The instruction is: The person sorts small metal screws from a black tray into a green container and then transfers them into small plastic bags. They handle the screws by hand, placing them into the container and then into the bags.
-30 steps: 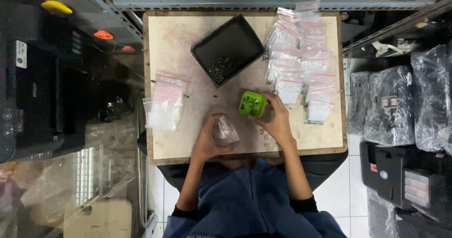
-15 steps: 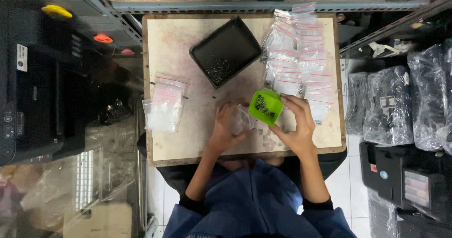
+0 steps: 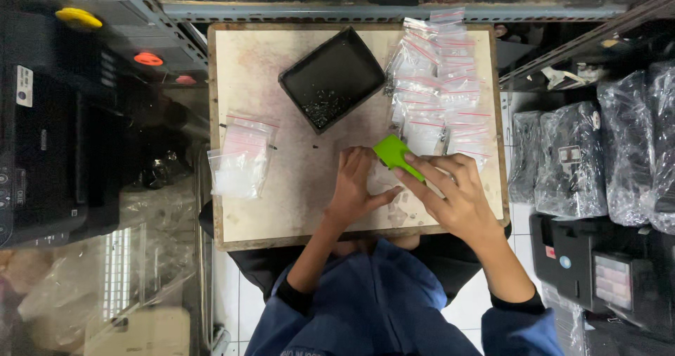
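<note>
My right hand (image 3: 455, 195) grips a small green square cup (image 3: 396, 154), tipped over sideways just above the table. My left hand (image 3: 354, 187) rests beside it and holds a small clear plastic bag (image 3: 394, 200) against the tabletop, under the cup's mouth. A black rectangular tray (image 3: 332, 77) with small dark screws in one corner lies at the far middle of the worn wooden table (image 3: 295, 208). Several filled clear zip bags with red strips (image 3: 437, 81) are laid out at the far right.
A pile of empty clear zip bags (image 3: 240, 160) hangs over the table's left edge. A dark machine (image 3: 49, 145) stands at the left, and black items wrapped in plastic (image 3: 598, 152) fill the right. A metal shelf rail (image 3: 387, 10) runs behind the table.
My right hand has moved right and tilted the green cup over from upright to sideways. My left hand has moved with the small bag to lie under the cup.
</note>
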